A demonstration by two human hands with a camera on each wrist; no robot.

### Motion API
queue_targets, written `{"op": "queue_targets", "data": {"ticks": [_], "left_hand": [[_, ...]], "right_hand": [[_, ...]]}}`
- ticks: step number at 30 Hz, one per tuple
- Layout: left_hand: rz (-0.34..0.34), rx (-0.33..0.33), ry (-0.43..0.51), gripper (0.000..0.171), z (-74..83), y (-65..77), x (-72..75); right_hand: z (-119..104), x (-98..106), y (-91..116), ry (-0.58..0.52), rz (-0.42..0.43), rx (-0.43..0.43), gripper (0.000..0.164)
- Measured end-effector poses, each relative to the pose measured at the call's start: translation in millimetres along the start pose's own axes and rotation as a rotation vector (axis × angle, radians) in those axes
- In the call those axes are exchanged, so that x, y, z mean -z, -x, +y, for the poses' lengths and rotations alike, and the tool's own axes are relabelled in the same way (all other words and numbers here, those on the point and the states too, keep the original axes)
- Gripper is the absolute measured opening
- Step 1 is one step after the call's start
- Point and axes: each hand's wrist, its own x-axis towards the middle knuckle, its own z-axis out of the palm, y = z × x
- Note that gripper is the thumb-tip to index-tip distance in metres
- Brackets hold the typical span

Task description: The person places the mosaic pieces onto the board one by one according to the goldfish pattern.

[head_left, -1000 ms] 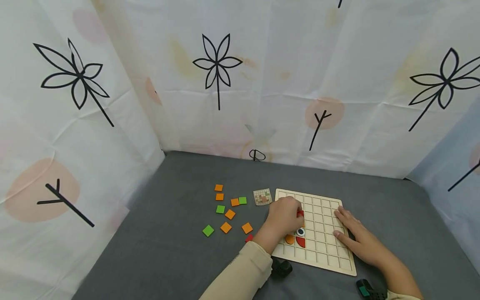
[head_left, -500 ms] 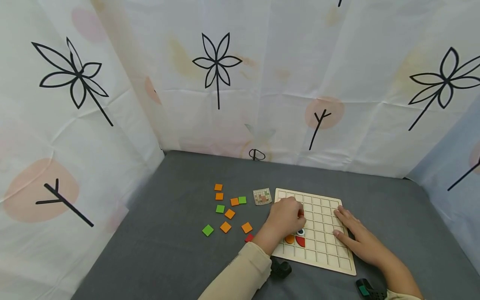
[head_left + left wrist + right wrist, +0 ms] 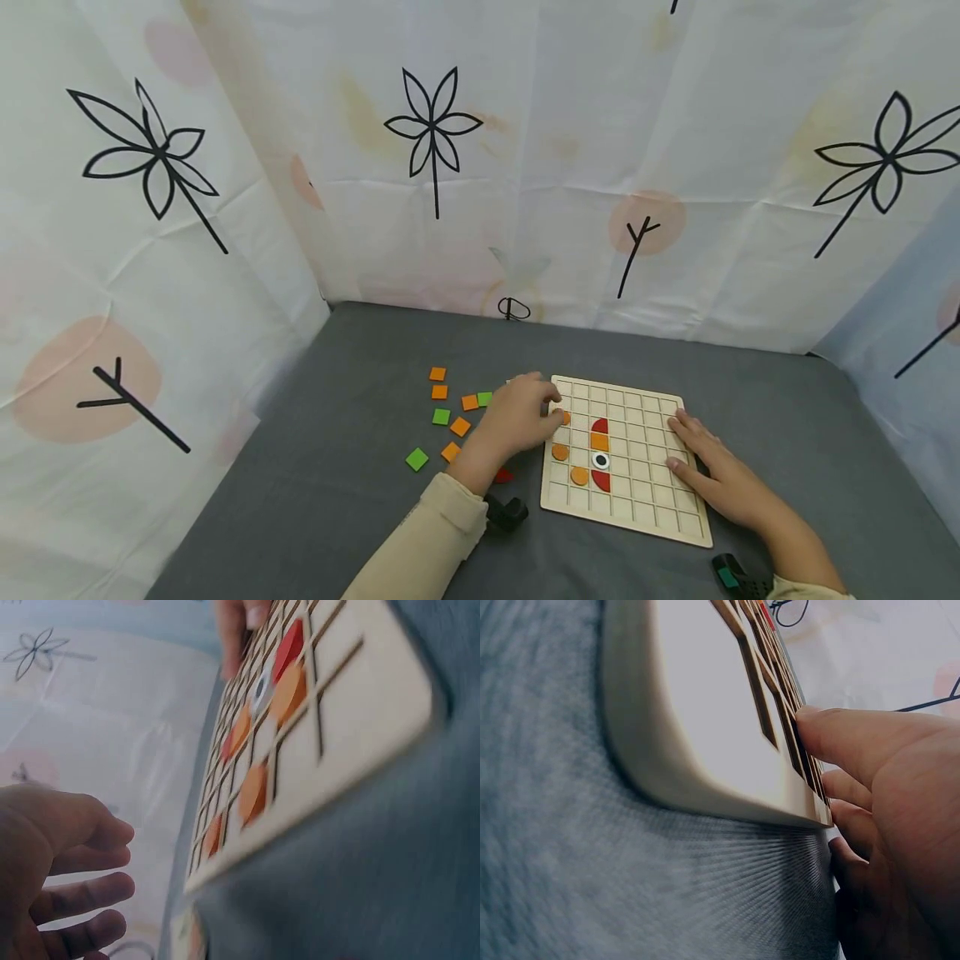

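My left hand point(image 3: 517, 421) hovers at the left edge of a wooden grid board point(image 3: 645, 467), fingers loosely bent and nothing between them; the left wrist view shows its fingertips point(image 3: 112, 889) apart. On the board lie orange round pieces point(image 3: 560, 452), an orange square point(image 3: 599, 442), a white eye tile point(image 3: 601, 461) with a black centre, a red rounded piece point(image 3: 600, 426) above the square and a second red piece point(image 3: 602, 481) below the eye. My right hand point(image 3: 716, 479) rests on the board's right edge, thumb point(image 3: 832, 731) and fingers extended.
Loose orange squares point(image 3: 461, 427) and green squares point(image 3: 416, 459) lie on the grey table left of the board. A red piece point(image 3: 503, 476) sits beside my left wrist. A small pattern card point(image 3: 187, 934) is mostly hidden by my left hand in the head view.
My left hand has lifted off the red piece above the orange square and moved left, uncovering that piece, the square and more orange rounds. My right hand has stayed in place.
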Motion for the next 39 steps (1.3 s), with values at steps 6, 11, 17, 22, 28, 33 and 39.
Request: {"op": "queue_targets", "data": {"ticks": [6,11,17,22,28,33,39], "left_hand": [[0.060,0.086,0.129,0.020,-48.2,15.0,40.7],[0.111,0.158,0.128,0.022,-89.6,33.2,63.9],[0.162,0.263,0.157,0.027,-128.0,52.4,80.0],[0.151,0.305,0.154,0.033,-145.2,57.7,83.2],[0.073,0.310,0.152,0.039,-159.5,57.5,77.6],[0.075,0.331,0.184,0.038,-167.4,55.7,76.0],[0.041,0.305,0.138,0.038,-170.6,51.0,74.3]], "right_hand": [[1,2,-1,0.006,-0.004,-0.011,0.078],[4,2,0,0.005,-0.007,-0.005,0.078],[4,0,1,-0.014,-0.002,0.011,0.077],[2,0,2,-0.010,0.000,-0.002,0.077],[1,0,1,0.006,-0.008,-0.015,0.077],[0,-1,-1,-0.006,-0.006,-0.004,0.077],[1,-1,-1,-0.009,0.000,-0.002,0.077]]}}
